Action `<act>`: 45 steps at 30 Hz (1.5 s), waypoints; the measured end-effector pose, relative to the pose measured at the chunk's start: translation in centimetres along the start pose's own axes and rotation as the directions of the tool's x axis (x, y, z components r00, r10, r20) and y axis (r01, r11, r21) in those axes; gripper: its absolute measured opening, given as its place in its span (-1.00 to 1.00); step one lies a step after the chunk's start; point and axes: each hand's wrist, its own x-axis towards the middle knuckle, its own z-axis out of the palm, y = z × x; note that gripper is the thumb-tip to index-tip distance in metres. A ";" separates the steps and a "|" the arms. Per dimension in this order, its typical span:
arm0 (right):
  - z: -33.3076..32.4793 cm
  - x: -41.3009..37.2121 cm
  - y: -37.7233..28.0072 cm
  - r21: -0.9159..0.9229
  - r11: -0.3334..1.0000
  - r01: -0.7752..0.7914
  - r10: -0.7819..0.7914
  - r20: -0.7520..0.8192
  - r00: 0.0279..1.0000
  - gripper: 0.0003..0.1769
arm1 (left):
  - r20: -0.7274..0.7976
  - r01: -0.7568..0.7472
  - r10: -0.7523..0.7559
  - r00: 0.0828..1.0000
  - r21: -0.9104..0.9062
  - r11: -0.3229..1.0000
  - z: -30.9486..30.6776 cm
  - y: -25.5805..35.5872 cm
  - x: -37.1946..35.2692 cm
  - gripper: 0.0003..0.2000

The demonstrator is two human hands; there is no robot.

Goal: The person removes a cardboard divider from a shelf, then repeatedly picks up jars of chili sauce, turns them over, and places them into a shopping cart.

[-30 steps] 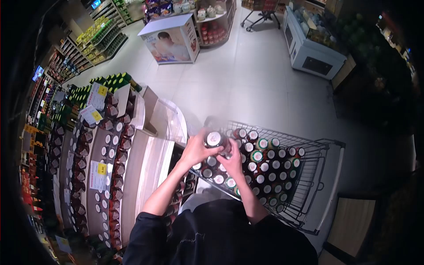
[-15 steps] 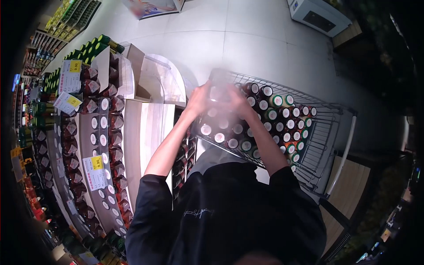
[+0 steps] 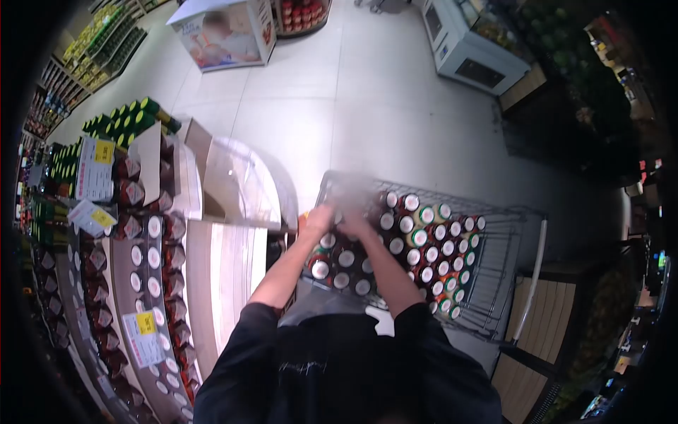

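Both hands reach down over the left end of a wire shopping cart (image 3: pixel 494 283). My left hand (image 3: pixel 317 220) is at the cart's left edge, above jars with white and green lids. My right hand (image 3: pixel 354 225) is just beside it, over the jars. Its fingers are blurred, as is the area beyond them, and the left fingers are too indistinct to read. What either hand touches cannot be made out. Rows of lidded jars (image 3: pixel 443 268) stand upright in the cart.
On the left are stepped shelves (image 3: pixel 205 283) with rows of jars, price cards (image 3: pixel 143 339) and a rounded clear-fronted bin (image 3: pixel 244 184). A printed display box (image 3: pixel 226 42) stands ahead on the tiled floor. A white cabinet (image 3: pixel 470 56) is at the upper right.
The view has shifted, so the cart and shelves appear lower and further left. Both hands have moved closer together at the cart's left end.
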 end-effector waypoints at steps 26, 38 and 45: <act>4.3 5.4 6.6 0.523 0.834 -0.174 0.239 -0.060 0.969 -0.54 | -0.178 -0.058 -0.003 0.984 -0.339 0.939 0.8 1.2 -1.3 -0.51; 7.4 4.9 9.9 0.480 0.874 -0.073 0.242 -0.301 0.922 -0.73 | -0.236 -0.038 -0.082 0.968 -0.465 0.884 3.1 -0.1 -1.4 -0.50; 4.0 3.3 7.1 0.474 0.875 -0.094 0.136 -0.056 0.989 -0.83 | -0.059 0.042 -0.085 0.995 -0.514 0.857 3.5 -0.9 -1.5 -0.39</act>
